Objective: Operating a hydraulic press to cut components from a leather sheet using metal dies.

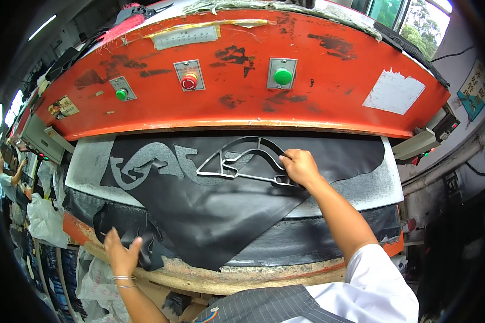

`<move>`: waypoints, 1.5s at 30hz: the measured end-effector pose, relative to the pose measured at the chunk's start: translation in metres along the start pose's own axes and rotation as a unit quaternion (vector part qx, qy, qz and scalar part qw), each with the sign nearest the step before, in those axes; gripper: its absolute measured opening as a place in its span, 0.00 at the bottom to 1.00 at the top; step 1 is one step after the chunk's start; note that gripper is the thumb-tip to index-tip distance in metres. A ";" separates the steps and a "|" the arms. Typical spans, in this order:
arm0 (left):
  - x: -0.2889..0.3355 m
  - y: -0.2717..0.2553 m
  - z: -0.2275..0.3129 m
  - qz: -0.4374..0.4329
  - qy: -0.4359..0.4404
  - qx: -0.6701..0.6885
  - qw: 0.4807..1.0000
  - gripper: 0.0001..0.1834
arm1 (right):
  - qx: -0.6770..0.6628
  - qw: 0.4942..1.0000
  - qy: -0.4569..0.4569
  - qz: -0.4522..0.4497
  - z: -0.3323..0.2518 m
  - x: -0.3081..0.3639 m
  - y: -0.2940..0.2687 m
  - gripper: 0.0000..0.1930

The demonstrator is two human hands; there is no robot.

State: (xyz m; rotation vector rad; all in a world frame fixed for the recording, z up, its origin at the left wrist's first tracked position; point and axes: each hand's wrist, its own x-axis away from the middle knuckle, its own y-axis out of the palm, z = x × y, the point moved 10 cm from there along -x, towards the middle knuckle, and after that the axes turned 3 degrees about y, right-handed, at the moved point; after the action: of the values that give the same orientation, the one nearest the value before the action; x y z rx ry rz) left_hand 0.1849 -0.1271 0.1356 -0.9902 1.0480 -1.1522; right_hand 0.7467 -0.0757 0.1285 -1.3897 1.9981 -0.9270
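My right hand (303, 168) is closed on the right end of a steel cutting die (246, 176), a curved metal outline with inner struts. The die rests on a sheet of black leather (215, 215), beside and partly over cut-out openings through which the pale grey cutting bed (86, 167) shows. The leather's pointed lower part hangs over the bed's front edge. My left hand (123, 253), with thumb and fingers apart, is at the front left, next to a small heap of black leather pieces (125, 222). It holds nothing that I can see.
Behind the bed rises the press's orange-red beam (231, 102), bearing two green buttons (283, 76) and a red one (188, 81). Grey boxes (40, 141) stand at both ends. Plastic bags (46, 218) hang at left; another person (11, 180) is at the far left.
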 end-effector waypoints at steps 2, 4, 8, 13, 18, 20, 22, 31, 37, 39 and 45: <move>-0.037 -0.023 0.054 0.054 0.110 0.105 0.987 0.36 | 0.024 1.000 0.013 0.001 -0.007 -0.023 0.018 0.13; -0.078 -0.001 0.111 0.000 0.177 0.227 0.958 0.30 | 0.062 0.998 0.033 -0.001 0.003 -0.039 0.034 0.13; -0.132 0.074 0.192 -0.045 0.342 0.225 0.911 0.28 | 0.093 0.994 0.058 -0.015 0.006 -0.056 0.053 0.13; -0.175 0.130 0.229 -0.057 0.374 0.237 0.895 0.22 | 0.127 0.990 0.068 -0.014 -0.010 -0.071 0.063 0.14; -0.194 0.136 0.235 -0.013 0.385 0.276 0.881 0.11 | 0.173 0.982 0.059 0.042 -0.013 -0.076 0.057 0.17; -0.195 0.134 0.235 0.012 0.389 0.287 0.875 0.10 | 0.137 0.986 0.085 0.035 -0.015 -0.073 0.055 0.19; -0.197 0.134 0.235 0.011 0.387 0.292 0.875 0.10 | 0.099 0.992 0.038 0.066 -0.012 -0.063 0.052 0.20; -0.201 0.139 0.238 0.010 0.361 0.293 0.885 0.09 | 0.054 0.994 -0.061 0.076 0.017 -0.008 0.055 0.36; -0.197 0.143 0.235 0.021 0.349 0.297 0.889 0.08 | 0.039 0.994 -0.055 0.080 0.024 -0.008 0.061 0.34; -0.198 0.141 0.233 0.015 0.344 0.297 0.891 0.08 | 0.041 0.994 -0.056 0.079 0.022 -0.006 0.062 0.34; -0.198 0.138 0.232 0.012 0.343 0.304 0.889 0.07 | 0.053 0.993 -0.064 0.085 0.015 -0.001 0.057 0.34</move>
State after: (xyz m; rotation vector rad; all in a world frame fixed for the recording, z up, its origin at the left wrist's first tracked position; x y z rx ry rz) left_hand 0.4212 0.1029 0.0776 -0.0503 1.1115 -1.7277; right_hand 0.7254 -0.0647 0.0752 -1.1706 1.9089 -0.8324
